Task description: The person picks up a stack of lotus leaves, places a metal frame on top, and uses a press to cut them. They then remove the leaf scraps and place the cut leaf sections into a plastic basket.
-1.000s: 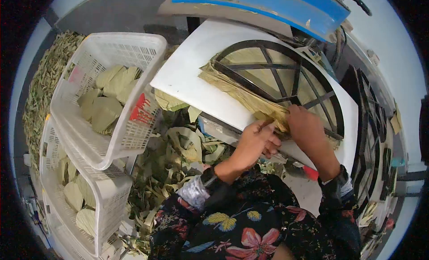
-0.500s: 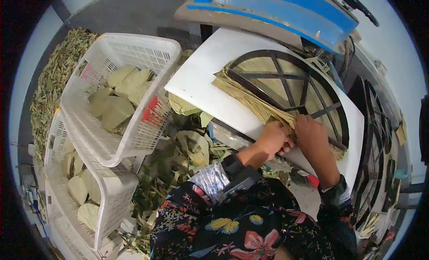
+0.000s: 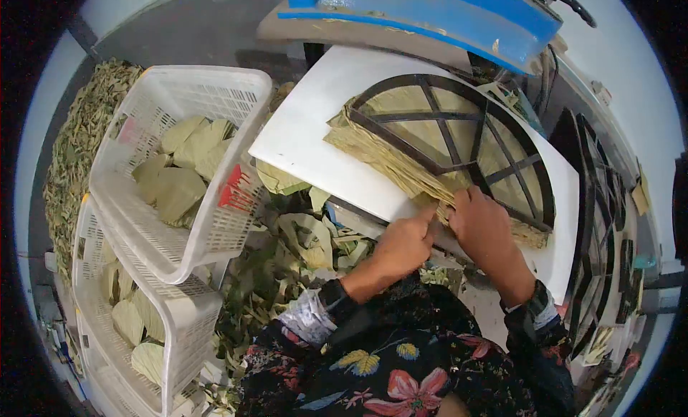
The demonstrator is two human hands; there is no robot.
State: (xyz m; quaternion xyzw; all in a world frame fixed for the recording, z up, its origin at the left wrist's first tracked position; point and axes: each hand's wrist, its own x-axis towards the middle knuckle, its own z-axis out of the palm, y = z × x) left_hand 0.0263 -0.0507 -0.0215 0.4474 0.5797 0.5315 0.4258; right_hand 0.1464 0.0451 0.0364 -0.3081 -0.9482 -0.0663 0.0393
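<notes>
A stack of dried leaves (image 3: 383, 159) lies on the white board (image 3: 292, 134), its folded long edges sticking out toward me. On top rests a black fan-shaped metal cutting die (image 3: 441, 116) with inner bars; pale leaf shows through its openings. My right hand (image 3: 487, 234) is closed, its fingers pinching the leaf edges just in front of the die. Beside it, my left hand (image 3: 403, 245) is curled, with its thumb up against the leaf ends at the board's front edge. Its inner fingers are hidden.
A blue press head (image 3: 430, 19) overhangs the back of the board. At left stand stacked white plastic baskets (image 3: 154, 234) holding cut leaf pieces (image 3: 179, 191). Leaf scraps (image 3: 301, 238) heap below the board. More black dies (image 3: 602, 202) lean at right.
My left hand has shifted left and down, slightly apart from my right hand, which stays at the leaf edges. The whole view has shifted a little.
</notes>
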